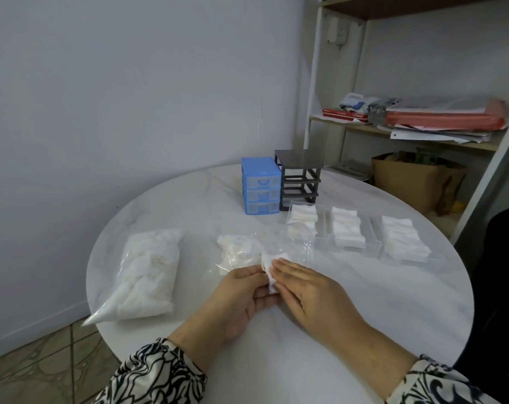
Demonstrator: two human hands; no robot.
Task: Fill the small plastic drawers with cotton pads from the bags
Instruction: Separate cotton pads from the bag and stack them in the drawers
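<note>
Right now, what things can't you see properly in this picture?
- Head view: the cotton pads are mostly covered by the left hand and right hand, so their number is unclear.
- The blue drawers have frosted fronts; their contents are hidden.
- The shelf clutter is blurred.
- The dark shape is cut off by the right edge.

Blue drawer unit (261, 185), dark grey frame (300, 179), white cotton pads (346, 227), black-and-white patterned sleeves (157, 374).
</note>
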